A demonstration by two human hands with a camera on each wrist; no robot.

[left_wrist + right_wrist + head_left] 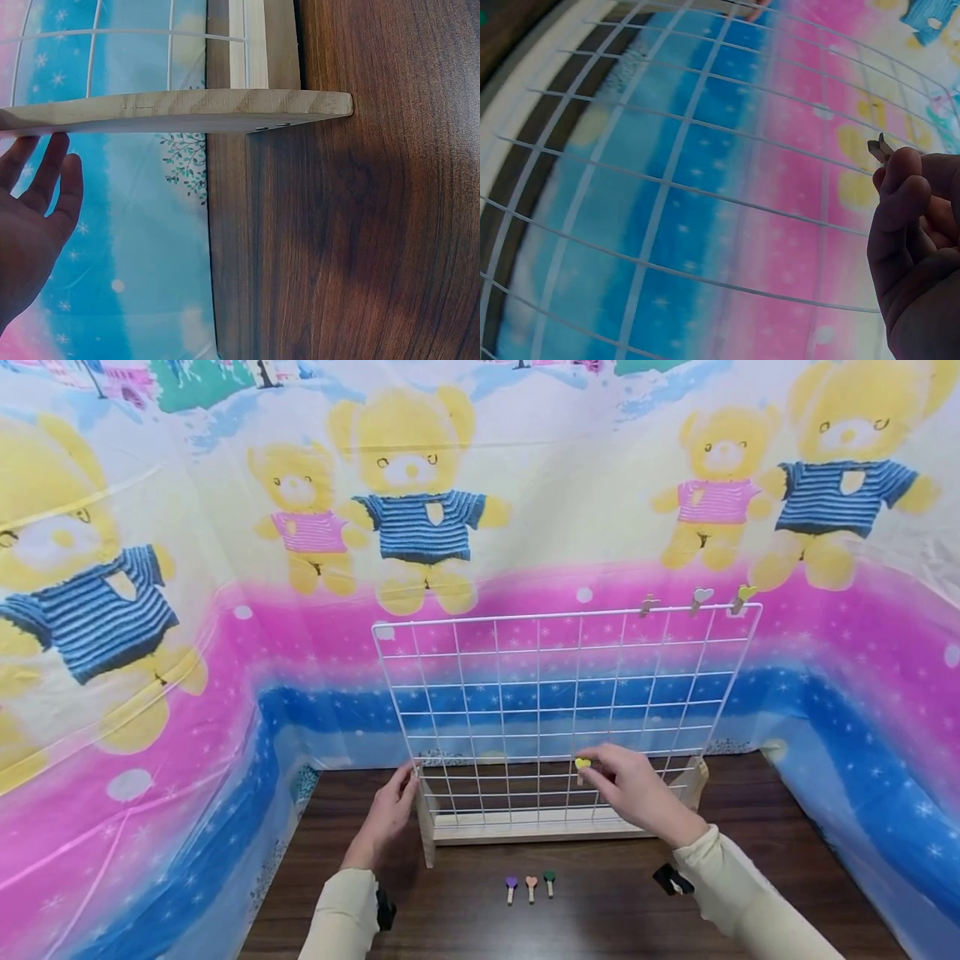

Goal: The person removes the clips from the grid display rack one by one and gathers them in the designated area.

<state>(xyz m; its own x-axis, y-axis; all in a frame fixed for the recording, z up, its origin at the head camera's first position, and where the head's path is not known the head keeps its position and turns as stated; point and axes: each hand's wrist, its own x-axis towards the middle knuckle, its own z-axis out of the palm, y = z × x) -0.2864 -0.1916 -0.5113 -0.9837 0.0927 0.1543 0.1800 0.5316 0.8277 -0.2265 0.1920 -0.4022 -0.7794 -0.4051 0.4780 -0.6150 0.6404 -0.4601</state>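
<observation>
My right hand (626,783) pinches a small wooden clothespin with a yellow heart (582,763) between thumb and fingers, in front of the white wire grid (538,710). In the right wrist view, the clothespin's wooden ends (881,147) poke out past the fingertips. My left hand (390,807) is at the grid's left wooden upright (424,827). Its fingers (51,176) are extended, with the tips against that upright's outer face. Along the top bar, towards the right, sit a clothespin with a pale wooden top (648,604), a white-heart clothespin (702,597) and a yellow-heart clothespin (742,597).
Lying in a row on the dark wood table (465,918) are a purple-heart clothespin (512,888), a peach-heart clothespin (531,887) and a green-topped clothespin (550,882). The grid stands in a wooden base (540,837). Behind it hangs a bear-printed cloth (570,510).
</observation>
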